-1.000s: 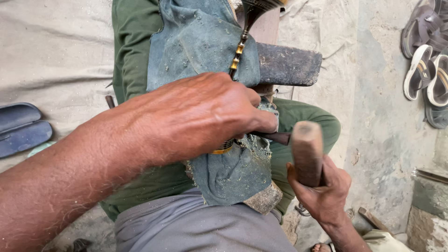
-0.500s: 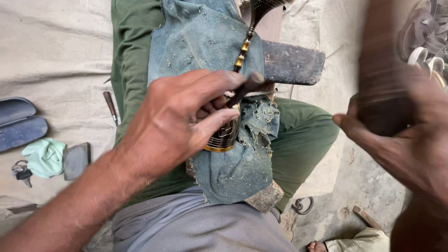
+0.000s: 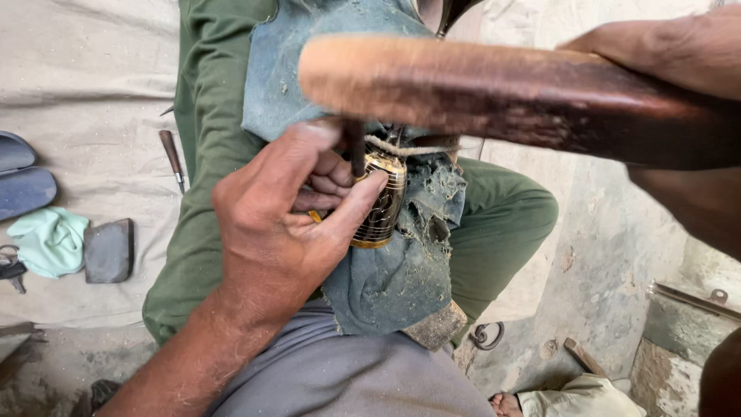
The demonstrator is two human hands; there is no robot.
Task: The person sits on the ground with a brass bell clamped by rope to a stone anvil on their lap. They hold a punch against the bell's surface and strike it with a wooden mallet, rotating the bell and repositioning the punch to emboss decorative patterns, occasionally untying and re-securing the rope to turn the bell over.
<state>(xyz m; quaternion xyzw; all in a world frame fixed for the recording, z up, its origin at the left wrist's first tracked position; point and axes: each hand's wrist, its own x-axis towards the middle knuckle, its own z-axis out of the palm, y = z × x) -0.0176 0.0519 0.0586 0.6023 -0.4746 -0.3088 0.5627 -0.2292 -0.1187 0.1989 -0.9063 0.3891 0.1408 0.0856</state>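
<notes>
**Punch pinned on brass piece, hammer raised**

Left hand (image 3: 270,232) down on the lap, fingers (image 3: 351,205) clamped round a thin dark punch (image 3: 356,154) stood upright on a small ribbed brass piece (image 3: 382,208). Brass piece resting on worn blue cloth (image 3: 394,270) draped over the green-trousered legs (image 3: 208,154), half hidden under thumb and fingers. Right hand (image 3: 671,54) high and close to the camera, closed on a thick wooden handle (image 3: 502,96); hammer head out of view.

Brass piece probably light but hard and smooth, so prone to slip or roll on soft cloth; best pinned from the sides, low down, clear of the punch tip. Thin ribbing likely to dent under a skewed blow. Punch stiff, narrow, best gripped near the lower end.

On the sacking (image 3: 77,93) at left: an awl (image 3: 171,158), a dark flat stone (image 3: 108,251), a pale green rag (image 3: 50,241), sandals (image 3: 23,181).
</notes>
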